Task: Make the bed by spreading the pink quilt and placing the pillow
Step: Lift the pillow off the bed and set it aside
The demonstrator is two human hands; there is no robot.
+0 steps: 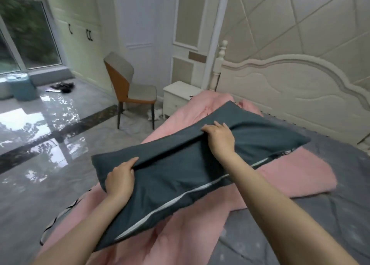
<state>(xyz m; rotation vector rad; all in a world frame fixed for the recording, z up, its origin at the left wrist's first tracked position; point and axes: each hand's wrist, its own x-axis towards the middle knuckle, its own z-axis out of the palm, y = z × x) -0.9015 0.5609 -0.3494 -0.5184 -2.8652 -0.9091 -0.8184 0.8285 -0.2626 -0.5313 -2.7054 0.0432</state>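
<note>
**Both hands on pillow, held over quilt**

Grip: left hand point(120, 177) curls over the upper edge of the pillow point(180, 176) near its left end, thumb on top, fingers tucked under the fold. Right hand point(220, 137) clamps the same edge further along, fingers wrapped over it and knuckles up. Neither hand is free.

Pillow: dark grey-green case, long, lying slantwise across the view; a pale zip line runs along its near long side. It is raised off the bedding at the gripped edge; whether its far end touches the quilt cannot be told.

Quilt point(290, 174): pink, bunched and creased, not spread flat. It covers the left side of the bed and runs toward the headboard point(280, 88); one flap lies out to the right over the grey sheet point(330, 214).

Surroundings: white nightstand point(180, 96) at the head-left corner of the bed, chair point(130, 90) beside it on the glossy floor point(40, 144).
</note>
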